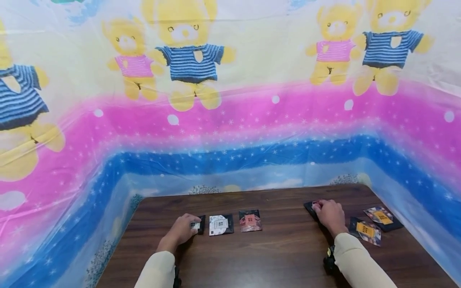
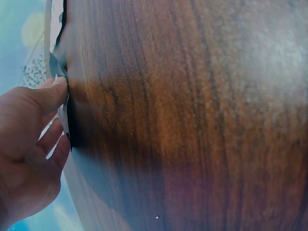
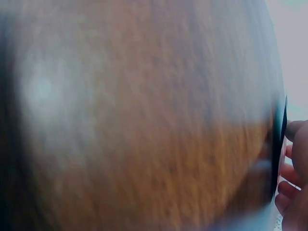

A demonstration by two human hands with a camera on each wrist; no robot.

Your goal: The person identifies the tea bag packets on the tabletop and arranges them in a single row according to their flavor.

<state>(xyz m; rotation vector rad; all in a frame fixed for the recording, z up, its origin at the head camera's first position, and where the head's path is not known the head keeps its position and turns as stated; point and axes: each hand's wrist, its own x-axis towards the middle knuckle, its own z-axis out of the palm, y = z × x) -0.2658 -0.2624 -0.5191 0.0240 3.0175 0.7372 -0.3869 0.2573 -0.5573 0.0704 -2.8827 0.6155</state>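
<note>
Looks forward and down from the head, far enough back to take in the wooden table point(image 1: 284, 256), left hand point(image 1: 183, 229), right hand point(image 1: 331, 217) and printed cloth point(image 1: 230, 120) behind. From the left wrist, looks close across the wooden table, sharing the left hand, at frame left, with the head view; from the right wrist, looks equally close, sharing the right hand, at frame right, likewise.
</note>
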